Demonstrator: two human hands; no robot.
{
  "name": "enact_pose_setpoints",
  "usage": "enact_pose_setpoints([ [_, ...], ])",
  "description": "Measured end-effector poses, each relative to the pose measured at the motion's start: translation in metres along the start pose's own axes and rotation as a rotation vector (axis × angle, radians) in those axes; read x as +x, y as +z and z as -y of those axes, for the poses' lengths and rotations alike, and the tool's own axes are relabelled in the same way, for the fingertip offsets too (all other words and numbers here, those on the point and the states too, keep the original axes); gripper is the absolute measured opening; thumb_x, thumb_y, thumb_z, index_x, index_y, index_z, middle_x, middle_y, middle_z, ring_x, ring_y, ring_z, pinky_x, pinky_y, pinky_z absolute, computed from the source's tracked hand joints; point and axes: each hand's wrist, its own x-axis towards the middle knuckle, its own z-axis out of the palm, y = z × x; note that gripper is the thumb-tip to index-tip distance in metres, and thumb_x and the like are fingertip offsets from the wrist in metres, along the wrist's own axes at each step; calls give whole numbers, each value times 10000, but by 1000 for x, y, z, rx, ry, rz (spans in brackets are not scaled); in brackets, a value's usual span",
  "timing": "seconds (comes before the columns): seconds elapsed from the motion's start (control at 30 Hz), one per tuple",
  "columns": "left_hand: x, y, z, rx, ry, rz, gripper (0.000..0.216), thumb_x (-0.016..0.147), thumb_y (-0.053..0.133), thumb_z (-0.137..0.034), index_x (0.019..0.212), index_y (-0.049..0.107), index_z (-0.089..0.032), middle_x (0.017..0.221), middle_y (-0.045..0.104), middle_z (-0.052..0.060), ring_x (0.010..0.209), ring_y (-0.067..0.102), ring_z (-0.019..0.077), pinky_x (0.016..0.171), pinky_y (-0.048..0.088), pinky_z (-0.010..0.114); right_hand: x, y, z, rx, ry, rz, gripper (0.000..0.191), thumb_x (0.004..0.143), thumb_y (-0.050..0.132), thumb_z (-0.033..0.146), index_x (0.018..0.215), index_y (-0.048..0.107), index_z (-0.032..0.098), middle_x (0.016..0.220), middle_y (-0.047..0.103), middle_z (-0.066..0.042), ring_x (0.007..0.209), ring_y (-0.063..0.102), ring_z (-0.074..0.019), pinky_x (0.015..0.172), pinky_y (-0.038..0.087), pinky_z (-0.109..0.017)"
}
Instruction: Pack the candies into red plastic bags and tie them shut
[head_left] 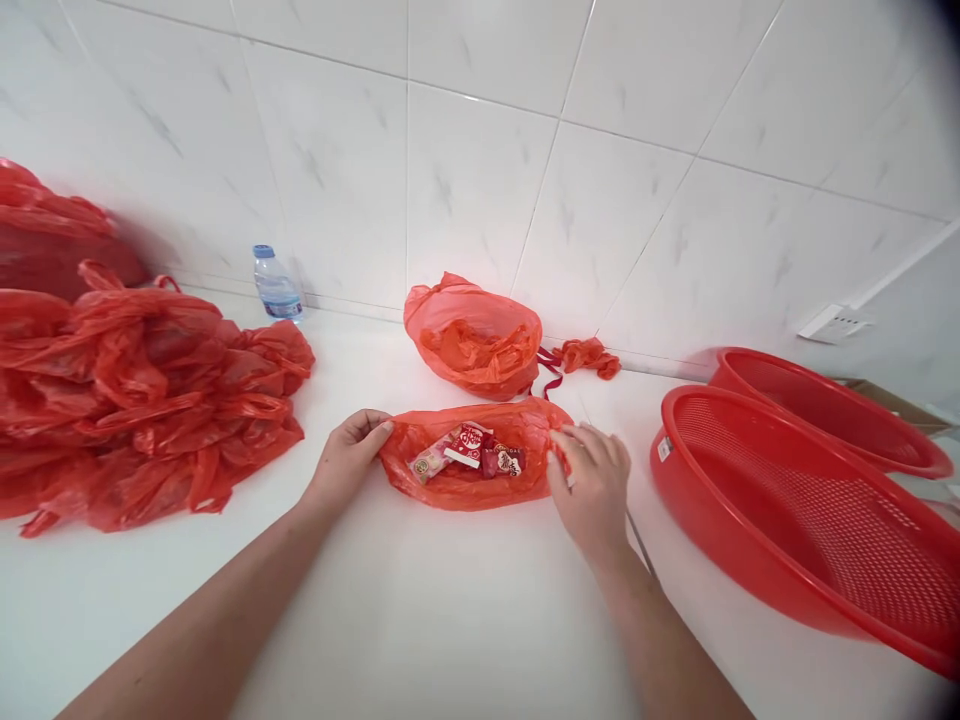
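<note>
A thin red plastic bag lies spread open on the white table in front of me. Inside it are several small wrapped candy packets, pink, red and dark red with printed characters. My left hand pinches the bag's left end between thumb and fingers. At the opposite end, my right hand has its fingers closed on the bag's edge. Just behind stands another open red plastic bag with crumpled red plastic inside.
A heap of knotted red bags covers the table's left side. Near the wall stands a water bottle. Two red plastic baskets sit at the right. Dark red ribbon and a crumpled red bag lie at the back.
</note>
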Motion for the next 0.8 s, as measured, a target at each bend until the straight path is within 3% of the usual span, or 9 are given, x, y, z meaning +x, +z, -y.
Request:
enact_pose_setpoints([
  [0.17,-2,0,0,-12,-5,24,274,736,632,-446,805,590,-185,756,650,1,651,571,140,609,448,238,-6,11,24,88,-96,173,226,857,502,188,1051,615,212,1115,621,-62,1161,472,-240,1041,275,-460],
  [0.33,-3,1,-5,5,-22,-5,270,716,651,-445,793,598,-191,746,659,-2,646,580,140,605,454,235,-13,23,22,63,-39,318,256,838,526,206,1080,608,220,1188,573,-86,1196,434,-270,1056,240,-517],
  [0.6,-5,2,-4,40,-34,-17,317,719,629,-485,827,611,-188,782,657,15,657,590,158,582,462,251,-19,31,19,199,77,471,360,837,496,179,1192,530,228,1146,587,-79,1060,535,-248,898,422,-437],
  [0.8,-4,1,-5,65,-32,-5,298,725,627,-480,817,603,-198,769,654,7,658,589,157,589,460,247,-19,33,17,258,102,489,364,841,491,178,1203,515,215,1144,589,-75,1115,512,-258,916,421,-450],
])
